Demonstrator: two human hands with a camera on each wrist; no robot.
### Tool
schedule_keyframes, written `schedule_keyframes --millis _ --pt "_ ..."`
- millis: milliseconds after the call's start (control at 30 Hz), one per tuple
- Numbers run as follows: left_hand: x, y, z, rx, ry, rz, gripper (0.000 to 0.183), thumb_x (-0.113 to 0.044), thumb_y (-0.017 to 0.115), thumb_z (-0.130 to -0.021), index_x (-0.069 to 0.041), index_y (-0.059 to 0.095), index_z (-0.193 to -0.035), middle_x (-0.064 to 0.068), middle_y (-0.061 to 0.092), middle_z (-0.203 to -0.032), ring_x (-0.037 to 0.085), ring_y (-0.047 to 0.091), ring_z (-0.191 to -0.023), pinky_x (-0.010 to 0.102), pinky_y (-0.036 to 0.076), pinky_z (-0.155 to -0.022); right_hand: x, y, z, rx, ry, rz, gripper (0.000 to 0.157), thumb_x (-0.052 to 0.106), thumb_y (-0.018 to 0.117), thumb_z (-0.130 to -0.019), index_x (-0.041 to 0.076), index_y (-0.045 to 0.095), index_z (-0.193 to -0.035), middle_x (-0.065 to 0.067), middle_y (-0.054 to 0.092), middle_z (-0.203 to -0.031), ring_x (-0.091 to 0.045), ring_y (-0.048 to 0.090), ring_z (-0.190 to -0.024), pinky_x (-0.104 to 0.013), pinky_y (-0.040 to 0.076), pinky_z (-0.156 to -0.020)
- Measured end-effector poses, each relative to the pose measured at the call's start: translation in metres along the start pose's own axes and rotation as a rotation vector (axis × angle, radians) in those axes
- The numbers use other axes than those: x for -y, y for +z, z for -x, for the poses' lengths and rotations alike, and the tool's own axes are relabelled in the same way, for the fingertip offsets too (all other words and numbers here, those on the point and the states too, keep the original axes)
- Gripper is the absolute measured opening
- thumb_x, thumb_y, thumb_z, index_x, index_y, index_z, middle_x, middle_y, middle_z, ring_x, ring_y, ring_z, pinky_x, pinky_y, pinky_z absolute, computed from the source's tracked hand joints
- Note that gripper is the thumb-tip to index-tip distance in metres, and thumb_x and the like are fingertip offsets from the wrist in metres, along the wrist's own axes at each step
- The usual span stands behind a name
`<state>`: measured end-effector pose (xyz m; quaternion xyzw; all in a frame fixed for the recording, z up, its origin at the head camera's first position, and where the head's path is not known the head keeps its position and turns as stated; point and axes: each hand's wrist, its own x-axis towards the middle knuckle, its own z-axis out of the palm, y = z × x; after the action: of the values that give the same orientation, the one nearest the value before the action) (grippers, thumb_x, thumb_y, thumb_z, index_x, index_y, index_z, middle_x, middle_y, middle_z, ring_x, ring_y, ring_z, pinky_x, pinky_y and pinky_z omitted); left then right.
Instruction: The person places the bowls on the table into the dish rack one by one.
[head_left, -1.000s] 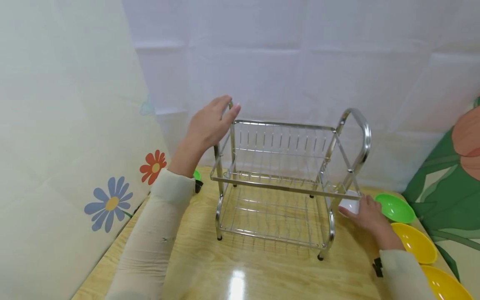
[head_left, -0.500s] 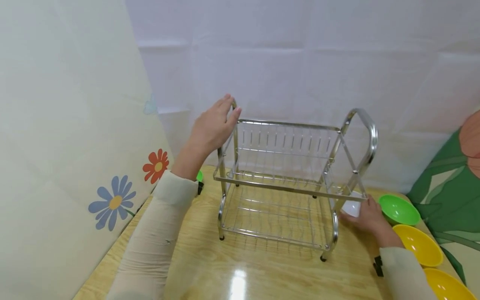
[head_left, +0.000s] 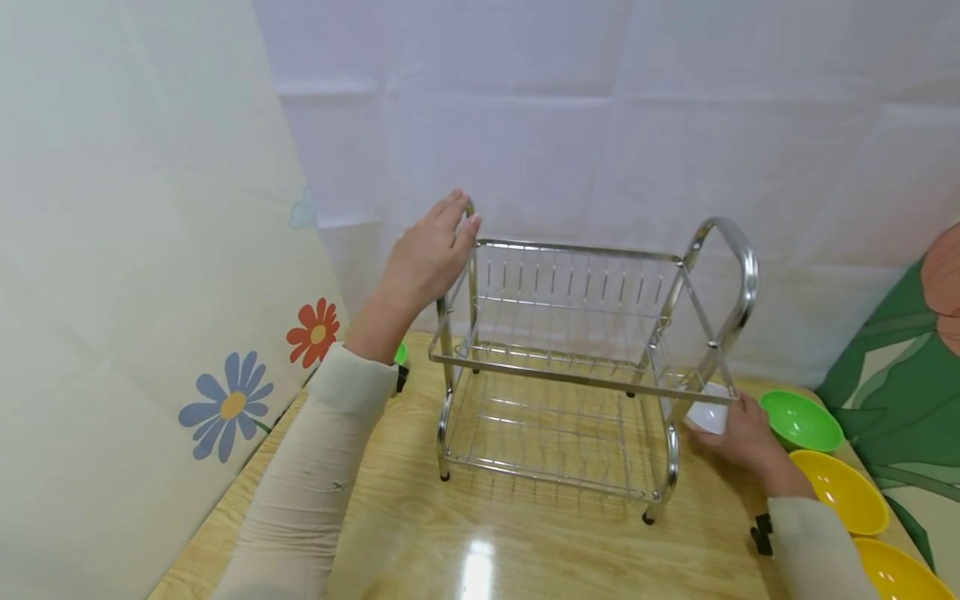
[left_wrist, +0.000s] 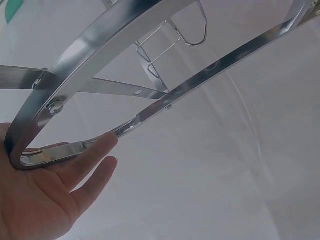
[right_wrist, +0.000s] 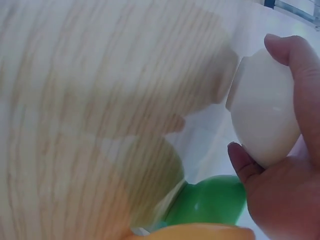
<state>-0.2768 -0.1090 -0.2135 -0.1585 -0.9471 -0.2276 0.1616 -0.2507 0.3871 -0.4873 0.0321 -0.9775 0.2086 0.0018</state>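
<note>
A two-tier chrome dish rack (head_left: 570,379) stands on the wooden table. My left hand (head_left: 423,258) rests on the rack's left arched handle. In the left wrist view, the left hand's fingers (left_wrist: 95,185) lie nearly straight along the metal bend, with the palm against it. Beyond the rack's right end, my right hand (head_left: 746,437) grips a small white bowl (head_left: 708,412). The right wrist view has the bowl (right_wrist: 265,110) tipped on its side, the hand wrapped around it from the right. Part of the bowl is hidden by the rack in the head view.
A green bowl (head_left: 801,421) and two yellow bowls (head_left: 843,492) line the table's right edge beside my right forearm. A green thing (head_left: 401,354) peeks out behind my left sleeve. White cloth (head_left: 525,125) hangs close behind the rack.
The head view has shifted slightly, so the rack appears a little farther right. My right hand has drawn in slightly around the white bowl. My left hand stays on the rack.
</note>
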Motion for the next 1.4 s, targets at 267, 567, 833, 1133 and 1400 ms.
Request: schedule_keyframes --millis 267,567,833,1133,1400 --pt "-0.002 0.001 -0.003 0.005 -0.002 -0.004 0.065 -0.052 0.020 -0.107 -0.015 0.026 -0.159 -0.003 0.016 -0.168 0.017 0.017 -0.155 0.046 0.021 -0.126 0.003 -0.009 0.002 -0.018 0.005 -0.002 0.114 0.038 0.078 -0.081 -0.022 0.008 -0.148 -0.053 0.012 -0.144 -0.066 0.020 -0.124 -0.077 0.029 -0.100" --pt "-0.001 0.003 -0.005 0.006 -0.003 -0.002 0.064 -0.052 0.020 -0.107 -0.015 0.027 -0.159 -0.003 0.016 -0.168 0.019 0.018 -0.155 0.049 0.021 -0.125 0.012 -0.017 0.011 -0.110 -0.058 0.001 0.111 0.031 0.084 -0.074 -0.022 0.017 -0.145 -0.053 0.022 -0.138 -0.065 0.028 -0.117 -0.075 0.035 -0.093" --pt "0.003 0.004 -0.003 -0.014 -0.002 0.017 0.064 -0.052 0.020 -0.107 -0.015 0.026 -0.159 -0.001 0.018 -0.168 0.020 0.020 -0.155 0.051 0.020 -0.125 0.021 -0.028 0.028 -0.141 -0.127 0.021 0.113 0.030 0.084 -0.075 -0.023 0.014 -0.146 -0.051 0.023 -0.139 -0.064 0.026 -0.120 -0.072 0.029 -0.096" --pt "0.002 0.003 -0.003 -0.023 -0.004 0.018 0.063 -0.050 0.020 -0.107 -0.015 0.026 -0.159 -0.003 0.018 -0.168 0.021 0.020 -0.155 0.047 0.023 -0.125 0.028 -0.038 0.053 -0.075 -0.087 -0.004 0.122 0.036 0.082 -0.079 -0.020 0.000 -0.150 -0.051 0.011 -0.146 -0.066 0.019 -0.124 -0.077 0.024 -0.101" --pt "0.000 0.003 -0.002 -0.022 -0.005 0.032 0.061 -0.049 0.020 -0.108 -0.016 0.025 -0.159 -0.003 0.017 -0.168 0.022 0.020 -0.155 0.046 0.022 -0.125 0.030 -0.037 0.069 -0.159 -0.158 0.027 0.122 0.031 0.087 -0.072 -0.023 0.007 -0.148 -0.052 0.020 -0.142 -0.065 0.025 -0.119 -0.076 0.028 -0.098"
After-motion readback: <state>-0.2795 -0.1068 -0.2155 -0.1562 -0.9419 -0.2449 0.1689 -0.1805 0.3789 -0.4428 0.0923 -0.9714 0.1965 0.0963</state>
